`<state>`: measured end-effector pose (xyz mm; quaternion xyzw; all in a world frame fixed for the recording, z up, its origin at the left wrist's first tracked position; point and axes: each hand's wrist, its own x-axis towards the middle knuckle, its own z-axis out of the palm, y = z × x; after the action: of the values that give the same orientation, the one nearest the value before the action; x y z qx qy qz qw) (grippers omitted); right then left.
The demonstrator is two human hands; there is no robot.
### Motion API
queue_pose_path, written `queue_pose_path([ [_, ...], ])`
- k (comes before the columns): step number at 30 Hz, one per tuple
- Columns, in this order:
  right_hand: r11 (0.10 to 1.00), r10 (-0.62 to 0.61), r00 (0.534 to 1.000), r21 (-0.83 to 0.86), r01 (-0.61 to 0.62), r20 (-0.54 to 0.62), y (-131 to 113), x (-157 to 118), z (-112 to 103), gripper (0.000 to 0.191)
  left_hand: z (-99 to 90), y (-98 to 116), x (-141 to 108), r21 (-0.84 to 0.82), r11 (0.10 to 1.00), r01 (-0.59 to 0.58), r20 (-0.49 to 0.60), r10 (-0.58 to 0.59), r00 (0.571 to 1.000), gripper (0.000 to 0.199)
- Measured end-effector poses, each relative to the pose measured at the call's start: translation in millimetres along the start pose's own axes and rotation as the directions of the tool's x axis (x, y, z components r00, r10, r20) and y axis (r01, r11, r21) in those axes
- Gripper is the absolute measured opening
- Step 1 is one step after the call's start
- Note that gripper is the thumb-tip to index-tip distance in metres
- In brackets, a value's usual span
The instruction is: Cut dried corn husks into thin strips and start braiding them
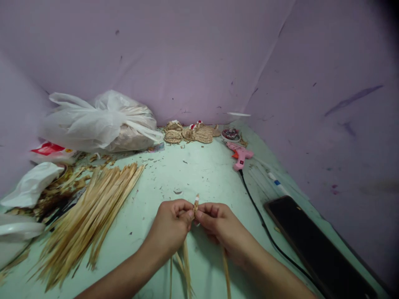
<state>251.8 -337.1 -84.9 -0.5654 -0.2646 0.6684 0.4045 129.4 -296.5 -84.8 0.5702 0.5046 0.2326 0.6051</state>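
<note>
At the middle front, a small braided straw piece with a white band near its tip points upward between my two hands. My left hand pinches it from the left with thumb and fingers. From the right, my right hand pinches the same piece, its fingertips close to those of the left. Loose straw strands hang down below my hands toward the front edge of the view. Left of my hands lies a thick bundle of dry straw strips on the pale green table.
A tied white plastic bag rests at the back left. Braided straw pieces and a small dish stand by the wall. A pink glue gun with a black cord and a dark phone lie on the right.
</note>
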Motion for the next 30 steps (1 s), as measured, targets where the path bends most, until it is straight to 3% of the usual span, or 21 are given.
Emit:
queue_pose_path([
  [3, 0.996, -0.067, 0.997, -0.049, 0.068, 0.026, 2.4, 1.9, 0.5, 0.027, 0.5, 2.4, 0.4, -0.074, 0.997, 0.032, 0.008, -0.031, 0.999, 0.025],
  [6, 0.984, -0.178, 0.984, -0.007, 0.178, 0.023, 5.5, 4.3, 1.6, 0.025, -2.5, 5.3, 2.4, -0.023, 0.999, 0.024, 0.054, -0.022, 0.998, 0.025],
  [9, 0.976, -0.219, 0.970, -0.030, 0.217, -0.101, 9.4, 8.2, -1.1, 0.024, -9.5, 9.7, 1.3, 0.187, 0.979, -0.082, -0.004, 0.084, 0.996, 0.019],
  [12, 0.980, -0.198, 0.956, -0.068, 0.187, -0.219, 13.2, 12.0, -4.3, 0.024, -13.1, 14.3, -7.8, 0.493, 0.852, -0.177, -0.101, 0.258, 0.961, 0.017],
  [14, 0.981, -0.194, 0.957, -0.018, 0.195, -0.214, 14.8, 12.8, -3.7, 0.023, -9.3, 12.4, -16.8, 0.589, 0.769, -0.250, -0.081, 0.363, 0.928, 0.022],
  [16, 0.977, -0.175, 0.964, 0.083, 0.195, -0.200, 15.4, 11.7, -0.6, 0.021, -0.4, 3.1, -24.4, 0.636, 0.660, -0.400, 0.004, 0.515, 0.857, 0.023],
  [18, 0.970, -0.109, 0.975, 0.195, 0.147, -0.193, 14.9, 9.2, 3.5, 0.023, 10.8, -12.0, -28.2, 0.684, 0.466, -0.561, 0.128, 0.681, 0.721, 0.023],
  [20, 0.956, -0.011, 0.983, 0.288, 0.064, -0.181, 13.7, 6.5, 6.4, 0.026, 20.3, -26.9, -28.2, 0.733, 0.273, -0.623, 0.235, 0.758, 0.608, 0.024],
  [22, 0.940, 0.048, 0.985, 0.342, 0.013, -0.167, 11.9, 4.7, 7.1, 0.026, 25.3, -34.6, -27.6, 0.783, 0.126, -0.609, 0.309, 0.771, 0.557, 0.028],
  [24, 0.942, 0.047, 0.984, 0.334, 0.013, -0.171, 9.8, 4.0, 5.8, 0.025, 25.1, -32.0, -29.7, 0.799, 0.036, -0.600, 0.364, 0.765, 0.532, 0.027],
  [26, 0.956, 0.008, 0.981, 0.291, 0.050, -0.194, 7.9, 3.9, 3.9, 0.024, 20.5, -20.8, -34.9, 0.794, 0.061, -0.604, 0.333, 0.789, 0.517, 0.025],
  [28, 0.961, -0.033, 0.976, 0.263, 0.090, -0.215, 6.8, 3.5, 3.0, 0.023, 13.2, -6.5, -39.2, 0.767, 0.222, -0.602, 0.185, 0.822, 0.539, 0.022],
  [29, 0.961, -0.052, 0.975, 0.255, 0.107, -0.216, 6.8, 3.0, 3.1, 0.024, 9.4, 0.1, -39.4, 0.735, 0.348, -0.582, 0.075, 0.811, 0.580, 0.018],
  [30, 0.962, -0.068, 0.975, 0.246, 0.120, -0.210, 7.1, 2.4, 3.7, 0.024, 5.8, 5.7, -37.8, 0.677, 0.499, -0.541, -0.041, 0.759, 0.649, 0.013],
])
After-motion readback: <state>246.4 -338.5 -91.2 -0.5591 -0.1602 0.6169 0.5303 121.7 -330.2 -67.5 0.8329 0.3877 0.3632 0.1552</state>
